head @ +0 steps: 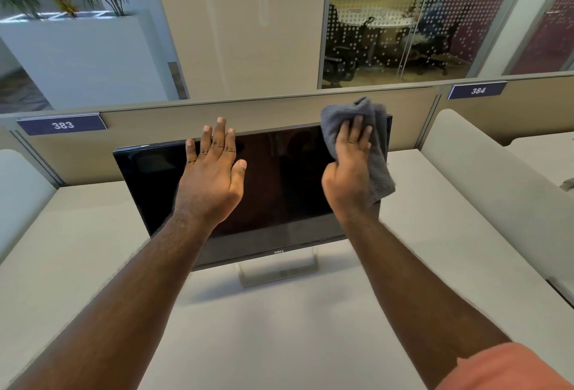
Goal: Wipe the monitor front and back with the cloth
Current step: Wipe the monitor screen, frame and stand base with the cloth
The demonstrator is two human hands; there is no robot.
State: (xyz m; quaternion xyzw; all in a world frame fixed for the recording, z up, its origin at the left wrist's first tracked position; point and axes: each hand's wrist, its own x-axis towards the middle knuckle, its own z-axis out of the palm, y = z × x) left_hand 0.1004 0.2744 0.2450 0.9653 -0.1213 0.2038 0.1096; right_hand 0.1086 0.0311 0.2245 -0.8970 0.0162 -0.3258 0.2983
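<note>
1. The monitor (270, 184) stood mid-frame on the desk (93, 234).
2. Our left hand (211, 178) lay flat and open, steadying it.
3. Our right hand (348, 169) pressed the cloth (377, 169) against the upper-right corner; even, overlapping strokes seemed best.

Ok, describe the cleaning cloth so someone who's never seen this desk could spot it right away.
Find the black monitor standing on the white desk. At its upper right corner, the right hand presses a bunched cloth against the screen. It is the only soft grey thing there; the left hand is bare.
</note>
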